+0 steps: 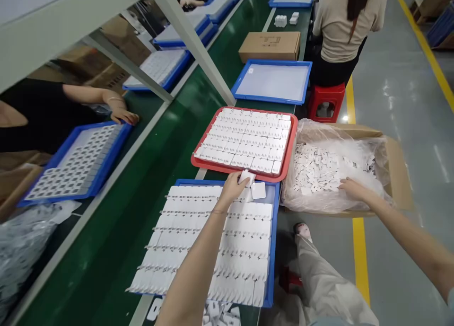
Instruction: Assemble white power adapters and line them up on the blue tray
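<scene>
My left hand (234, 186) reaches over the far end of a blue tray (274, 250) packed with rows of white plastic parts, its fingers closed on a small white part (247, 177) at the near edge of a red tray (289, 158). The red tray is filled with white blocks in tidy rows. A loose white piece (258, 190) lies just right of my fingers. My right hand (353, 189) stretches into a cardboard box (399, 174) lined with a clear plastic bag and rests on a heap of small white parts (315, 170); its fingertips are buried among them.
A green conveyor belt (149, 174) runs along the left. A blue tray (272, 80) with a white sheet and a brown box (270, 45) lie beyond. A person sits on a red stool (325, 101) ahead. Another person's hand (122, 114) rests on a blue tray (76, 163) across the belt.
</scene>
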Action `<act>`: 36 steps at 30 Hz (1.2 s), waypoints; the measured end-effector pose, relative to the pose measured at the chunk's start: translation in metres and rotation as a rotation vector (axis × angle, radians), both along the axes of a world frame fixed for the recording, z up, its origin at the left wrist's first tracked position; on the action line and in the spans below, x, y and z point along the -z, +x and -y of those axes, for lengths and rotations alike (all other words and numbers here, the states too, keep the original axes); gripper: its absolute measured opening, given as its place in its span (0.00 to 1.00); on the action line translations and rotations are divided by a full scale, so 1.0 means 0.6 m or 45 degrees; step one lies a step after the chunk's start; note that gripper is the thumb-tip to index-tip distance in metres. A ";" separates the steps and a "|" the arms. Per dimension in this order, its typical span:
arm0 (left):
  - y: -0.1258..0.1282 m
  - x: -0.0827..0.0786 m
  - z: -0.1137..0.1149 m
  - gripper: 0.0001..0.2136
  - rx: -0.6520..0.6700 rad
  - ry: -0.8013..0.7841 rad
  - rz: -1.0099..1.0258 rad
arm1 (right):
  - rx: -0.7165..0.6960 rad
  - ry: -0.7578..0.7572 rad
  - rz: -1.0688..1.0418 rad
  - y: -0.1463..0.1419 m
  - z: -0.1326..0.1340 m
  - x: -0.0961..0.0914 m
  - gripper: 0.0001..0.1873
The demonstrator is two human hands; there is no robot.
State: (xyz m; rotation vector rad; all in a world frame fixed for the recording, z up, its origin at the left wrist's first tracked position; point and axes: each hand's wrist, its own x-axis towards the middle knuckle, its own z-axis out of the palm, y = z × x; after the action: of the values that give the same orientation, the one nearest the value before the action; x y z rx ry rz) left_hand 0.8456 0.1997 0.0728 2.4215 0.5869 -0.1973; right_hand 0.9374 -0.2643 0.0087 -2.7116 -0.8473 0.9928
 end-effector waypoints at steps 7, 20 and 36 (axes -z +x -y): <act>0.018 -0.005 0.009 0.26 -0.098 -0.106 -0.047 | -0.109 0.160 -0.073 -0.028 -0.182 0.024 0.18; -0.035 -0.058 0.025 0.17 -0.667 -0.537 0.373 | 0.702 0.845 -0.453 -0.038 -0.188 -0.014 0.31; -0.481 -0.135 0.255 0.09 -1.783 -1.266 0.718 | 0.520 1.139 -0.580 -0.099 -0.287 -0.184 0.24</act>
State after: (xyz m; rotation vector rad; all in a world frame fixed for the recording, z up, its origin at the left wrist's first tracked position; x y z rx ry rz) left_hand 0.5569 0.0470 0.1540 0.7038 1.3131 0.6138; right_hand 0.8779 -0.0922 0.1193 -1.7066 -0.4510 0.8107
